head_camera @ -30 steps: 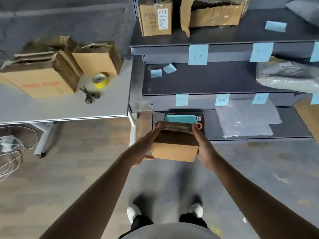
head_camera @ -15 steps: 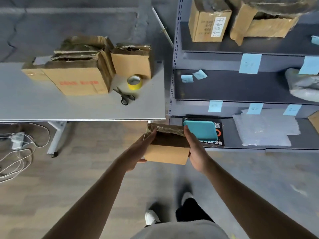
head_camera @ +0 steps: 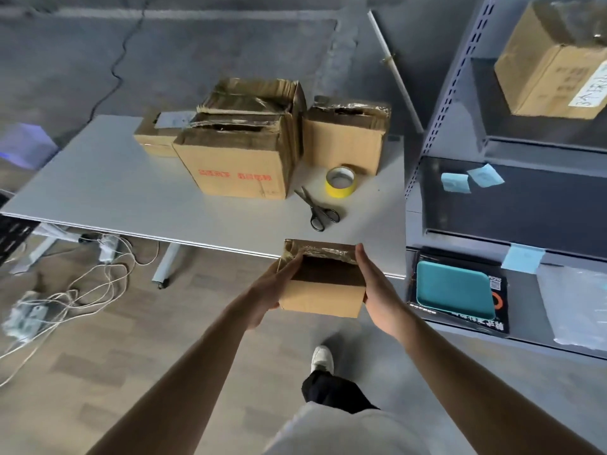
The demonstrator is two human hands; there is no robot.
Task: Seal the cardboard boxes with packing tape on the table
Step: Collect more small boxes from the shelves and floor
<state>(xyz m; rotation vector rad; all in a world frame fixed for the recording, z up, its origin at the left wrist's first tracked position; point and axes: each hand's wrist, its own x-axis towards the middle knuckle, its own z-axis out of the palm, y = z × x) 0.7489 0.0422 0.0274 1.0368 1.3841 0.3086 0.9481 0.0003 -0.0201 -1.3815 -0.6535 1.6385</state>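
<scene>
box (head_camera: 323,300) clamped between left grip (head_camera: 279,290) and right grip (head_camera: 377,287), fingers straight, palms pressed to its sides | held over floor (head_camera: 98,356) at surface (head_camera: 98,192) edge, probably to be set near tape (head_camera: 341,182) for sealing

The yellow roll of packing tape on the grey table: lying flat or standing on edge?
Flat: the yellow tape roll has its core hole facing upward.

A grey table (head_camera: 98,178) is bearing everything, with a red-printed box (head_camera: 236,165) sitting near its back edge. An open box (head_camera: 262,93) is standing just behind it, a small box (head_camera: 154,139) behind-left and a taped box (head_camera: 345,139) just right. A yellow tape roll (head_camera: 341,182) and black scissors (head_camera: 317,210) are lying front-right of it.
</scene>
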